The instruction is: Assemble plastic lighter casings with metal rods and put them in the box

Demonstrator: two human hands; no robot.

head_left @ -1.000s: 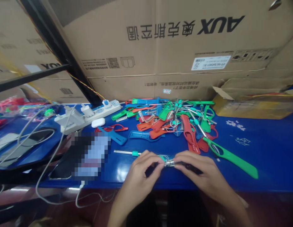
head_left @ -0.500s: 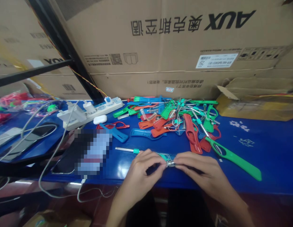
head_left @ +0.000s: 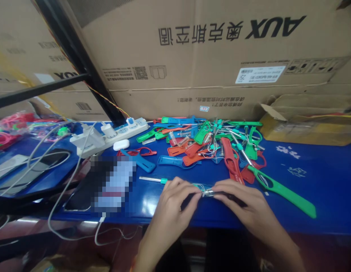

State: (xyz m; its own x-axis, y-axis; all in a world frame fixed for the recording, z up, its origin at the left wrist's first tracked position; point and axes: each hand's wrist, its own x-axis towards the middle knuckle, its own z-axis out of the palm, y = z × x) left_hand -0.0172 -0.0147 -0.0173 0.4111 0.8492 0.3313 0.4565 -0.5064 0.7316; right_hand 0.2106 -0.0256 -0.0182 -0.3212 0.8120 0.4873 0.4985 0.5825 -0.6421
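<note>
Over the blue workbench point(head_left: 328, 192), left hand point(head_left: 175, 206) and right hand point(head_left: 249, 202) grip a small metal tube point(head_left: 208, 193), fingers point(head_left: 190, 193) closed.

The blue bench point(head_left: 319, 177) is strewn with a heap of red, green and blue plastic tags point(head_left: 203, 149); a white power strip point(head_left: 113, 136) is laid left of the heap.

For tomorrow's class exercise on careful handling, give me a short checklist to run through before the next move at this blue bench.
1. Small shiny metal cylinder pinched by both hands: ok, left hand and right hand meet at it.
2. Thin steel rod with teal collar joined to the cylinder: cannot tell, left hand hides that end.
3. Long green plastic handle apart from right hand: ok.
4. White plastic power strip away from the hands: ok, it lies well behind them.
</note>
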